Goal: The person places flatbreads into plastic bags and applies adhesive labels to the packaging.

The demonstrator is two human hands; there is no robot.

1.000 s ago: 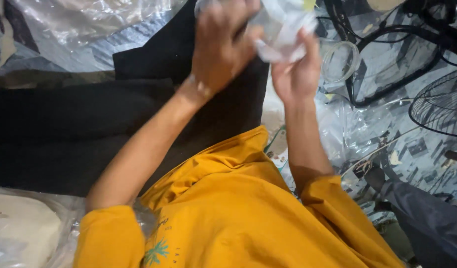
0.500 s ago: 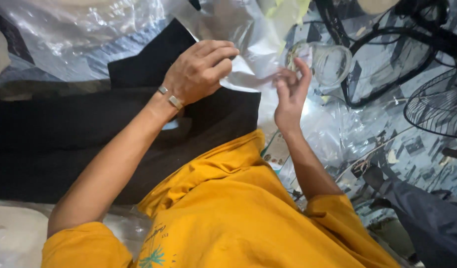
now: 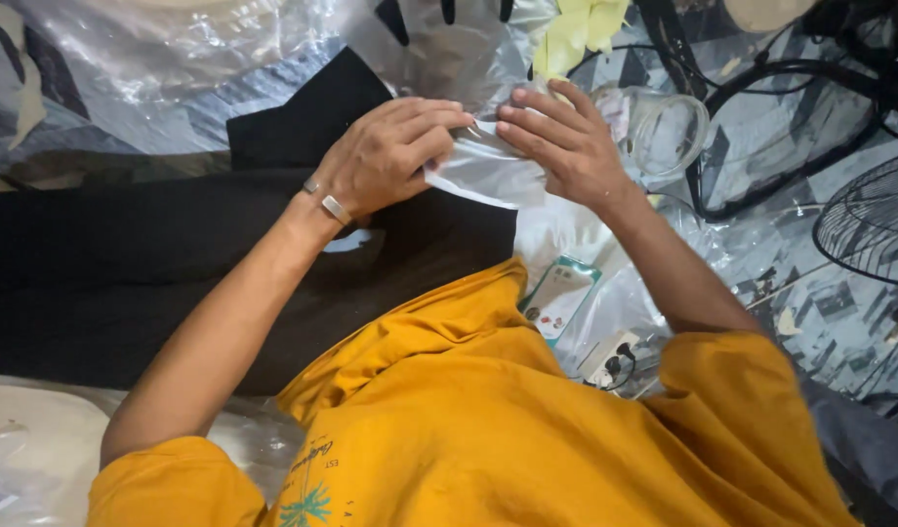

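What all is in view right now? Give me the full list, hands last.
clear plastic bag: one, see-through, centre, pinched between both hands
black cloth: one, black, spread across the left and centre
plastic sheeting: crinkled, clear, along the top
yellow gloves: yellow, how many is unclear, top centre
clear round container: one, see-through, right of the hands
fan grille: one, black wire, right edge
small packet: one, white with green edge, below the bag
yellow shirt: one, mustard, bottom
wristband: one, silver, left wrist
left hand: grip on the bag
right hand: grip on the bag
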